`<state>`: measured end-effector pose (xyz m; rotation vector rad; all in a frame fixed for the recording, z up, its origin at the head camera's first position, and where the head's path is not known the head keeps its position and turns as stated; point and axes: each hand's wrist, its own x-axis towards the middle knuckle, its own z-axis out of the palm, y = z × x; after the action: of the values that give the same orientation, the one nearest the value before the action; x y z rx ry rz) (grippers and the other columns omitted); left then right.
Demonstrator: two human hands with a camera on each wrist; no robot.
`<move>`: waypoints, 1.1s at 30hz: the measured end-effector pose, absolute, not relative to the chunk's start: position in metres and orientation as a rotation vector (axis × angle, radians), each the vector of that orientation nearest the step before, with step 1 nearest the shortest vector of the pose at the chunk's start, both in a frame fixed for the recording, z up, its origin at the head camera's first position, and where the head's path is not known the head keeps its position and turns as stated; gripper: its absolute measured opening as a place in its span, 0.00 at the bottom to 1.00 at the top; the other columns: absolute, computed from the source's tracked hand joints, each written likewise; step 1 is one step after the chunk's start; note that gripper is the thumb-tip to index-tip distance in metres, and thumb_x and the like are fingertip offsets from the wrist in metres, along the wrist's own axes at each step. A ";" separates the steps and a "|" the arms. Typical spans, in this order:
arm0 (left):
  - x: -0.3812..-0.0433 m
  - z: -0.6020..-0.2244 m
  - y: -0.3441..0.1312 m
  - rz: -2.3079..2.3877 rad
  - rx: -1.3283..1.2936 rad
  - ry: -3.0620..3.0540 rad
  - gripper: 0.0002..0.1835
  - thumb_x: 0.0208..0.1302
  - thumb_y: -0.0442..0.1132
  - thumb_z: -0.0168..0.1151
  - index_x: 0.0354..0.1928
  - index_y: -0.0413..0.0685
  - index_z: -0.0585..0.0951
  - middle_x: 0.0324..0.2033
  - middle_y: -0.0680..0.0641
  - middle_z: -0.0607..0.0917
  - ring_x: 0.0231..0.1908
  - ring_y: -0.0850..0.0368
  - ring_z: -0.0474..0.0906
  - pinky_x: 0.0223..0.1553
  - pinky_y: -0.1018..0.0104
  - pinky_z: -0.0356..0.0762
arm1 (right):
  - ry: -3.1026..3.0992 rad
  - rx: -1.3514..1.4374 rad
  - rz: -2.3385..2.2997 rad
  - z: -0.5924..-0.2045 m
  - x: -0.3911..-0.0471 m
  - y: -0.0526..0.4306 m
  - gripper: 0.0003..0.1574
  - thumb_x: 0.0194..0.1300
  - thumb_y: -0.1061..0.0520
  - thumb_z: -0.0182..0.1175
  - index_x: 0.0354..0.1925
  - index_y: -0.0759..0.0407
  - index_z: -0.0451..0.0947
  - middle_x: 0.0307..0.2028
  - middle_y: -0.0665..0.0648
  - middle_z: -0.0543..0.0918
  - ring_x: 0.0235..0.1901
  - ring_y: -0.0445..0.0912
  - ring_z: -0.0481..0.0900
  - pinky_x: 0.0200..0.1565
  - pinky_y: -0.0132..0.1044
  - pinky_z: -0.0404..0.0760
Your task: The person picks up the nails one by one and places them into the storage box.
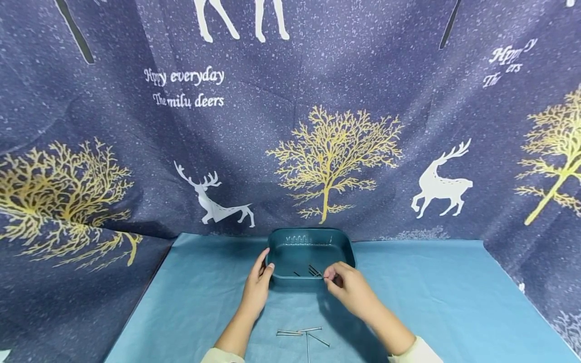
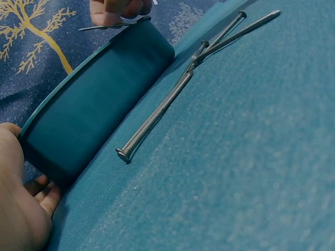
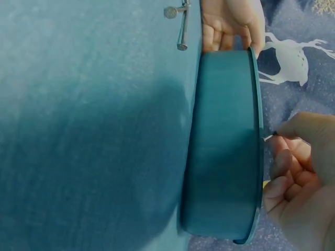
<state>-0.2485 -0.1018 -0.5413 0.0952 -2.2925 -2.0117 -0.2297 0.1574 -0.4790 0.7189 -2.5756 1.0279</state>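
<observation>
A teal rectangular tray (image 1: 313, 283) with rounded corners stands at the back of the table. My left hand (image 1: 257, 285) holds its left front corner, thumb at the rim and fingers against the outer side wall. Above the front rim, toward the right, my right hand (image 1: 351, 290) pinches a metal nail (image 2: 107, 26) between thumb and fingertips; the nail's tip shows in the right wrist view. Inside the tray lie several dark nails (image 1: 314, 270), partly hidden by the front wall. More nails (image 2: 157, 116) lie loosely crossed on the cloth in front of the tray.
A blue cloth (image 1: 181, 312) covers the table. Right behind the tray hangs a dark blue curtain (image 1: 254, 166) printed with white deer and yellow trees.
</observation>
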 end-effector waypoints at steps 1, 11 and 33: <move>-0.249 -0.541 -0.102 -2.010 0.096 -2.293 0.27 0.80 0.48 0.50 0.77 0.67 0.62 0.80 0.42 0.54 0.77 0.37 0.54 0.73 0.37 0.60 | -2.570 0.706 1.048 -0.478 -0.231 0.157 0.10 0.64 0.64 0.66 0.32 0.49 0.79 0.31 0.42 0.77 0.25 0.30 0.66 0.26 0.25 0.71; -0.249 -0.542 -0.103 -2.001 0.100 -2.298 0.27 0.79 0.48 0.50 0.77 0.68 0.62 0.79 0.42 0.55 0.77 0.37 0.55 0.72 0.36 0.61 | -2.503 0.550 1.116 -0.471 -0.244 0.162 0.07 0.63 0.65 0.67 0.35 0.54 0.80 0.29 0.45 0.75 0.26 0.33 0.67 0.28 0.27 0.72; -0.249 -0.541 -0.102 -1.988 0.098 -2.302 0.27 0.79 0.48 0.50 0.77 0.69 0.63 0.79 0.43 0.55 0.77 0.37 0.55 0.72 0.37 0.62 | -2.567 0.389 1.125 -0.473 -0.260 0.165 0.04 0.66 0.63 0.66 0.37 0.54 0.81 0.32 0.48 0.80 0.30 0.36 0.75 0.34 0.29 0.78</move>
<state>-0.2486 -0.1019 -0.5409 0.0979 -2.3023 -1.9878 -0.2598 0.1649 -0.4731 0.3891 -2.5669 1.1248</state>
